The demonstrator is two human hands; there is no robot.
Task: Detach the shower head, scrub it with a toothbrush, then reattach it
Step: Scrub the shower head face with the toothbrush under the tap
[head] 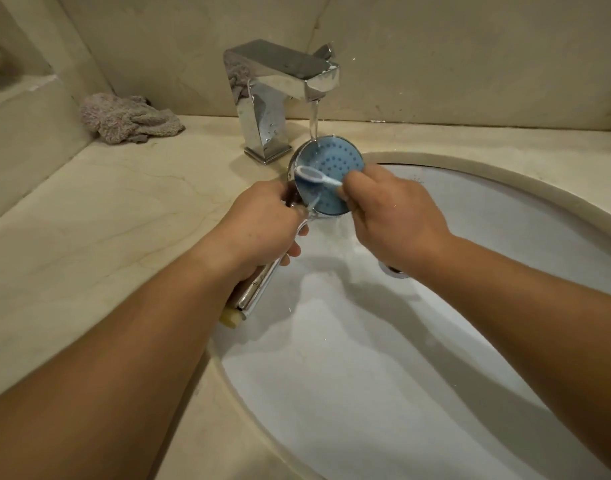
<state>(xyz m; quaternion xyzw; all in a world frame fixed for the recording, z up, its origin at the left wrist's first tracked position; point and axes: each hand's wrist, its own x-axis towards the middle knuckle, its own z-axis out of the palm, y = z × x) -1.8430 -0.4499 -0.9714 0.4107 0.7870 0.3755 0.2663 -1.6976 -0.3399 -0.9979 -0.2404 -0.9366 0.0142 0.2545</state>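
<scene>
While the left hand point(262, 220) grips the wet, likely slippery chrome shower head point(326, 174) by its handle, the right hand point(390, 216) pinches a light white plastic toothbrush point(314, 175).

I see two arms, and both are bare all the way up to where the picture ends. No sleeves show. The left hand point(262, 220) has no ring that I can see, and no watch or band on the wrist. The right hand point(394, 220) is the same, with a plain wrist. Little drops of water sit on the back of the right hand. I can only see a few fingers, so I cannot tell much about the nails.
</scene>
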